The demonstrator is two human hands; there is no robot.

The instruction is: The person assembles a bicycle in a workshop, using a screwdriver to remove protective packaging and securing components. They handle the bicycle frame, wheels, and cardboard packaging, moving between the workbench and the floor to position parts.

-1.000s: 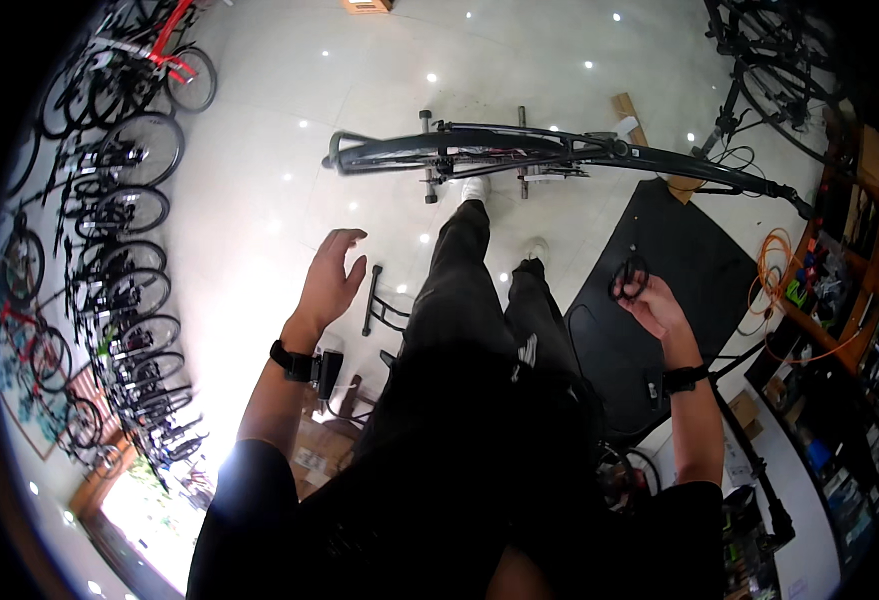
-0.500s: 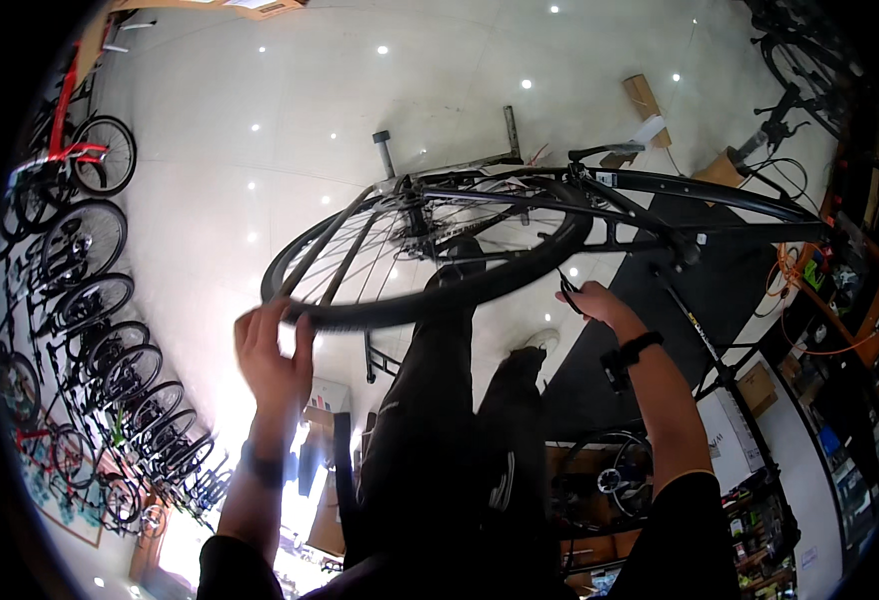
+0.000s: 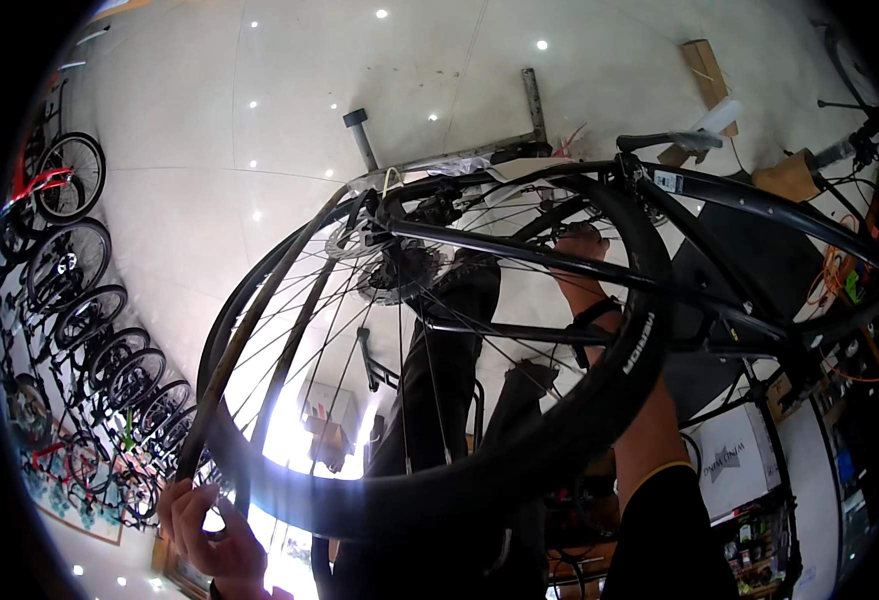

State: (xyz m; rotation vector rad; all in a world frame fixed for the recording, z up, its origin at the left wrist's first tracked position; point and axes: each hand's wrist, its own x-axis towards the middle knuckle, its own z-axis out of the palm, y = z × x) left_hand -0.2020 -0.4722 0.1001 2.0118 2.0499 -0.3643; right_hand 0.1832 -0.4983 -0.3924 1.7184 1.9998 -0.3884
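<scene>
A bicycle with a black frame [image 3: 730, 195] lies in front of me. Its black-tyred rear wheel [image 3: 650, 350] spans the middle, and a cassette [image 3: 400, 270] sits at the hub. At the lower left, my left hand [image 3: 210, 535] has its fingers curled round the lower end of a worn stand tube [image 3: 260, 330], beside the tyre. My right hand [image 3: 582, 242] reaches behind the wheel and frame tubes to near the crank area. Its fingers look closed; spokes and tubes partly cover them, so what they hold is unclear.
A row of parked bicycles [image 3: 120, 340] lines the left side. A dark mat [image 3: 730, 260] lies under the frame on the right. Beyond it are an orange hose [image 3: 835, 265], a white box [image 3: 735, 460] and a cardboard piece [image 3: 710, 80]. The stand's foot [image 3: 360, 140] juts out beyond the wheel.
The wheel and frame appear larger and nearer. My left hand has moved down and left along the stand tube side. My right hand has gone up behind the wheel.
</scene>
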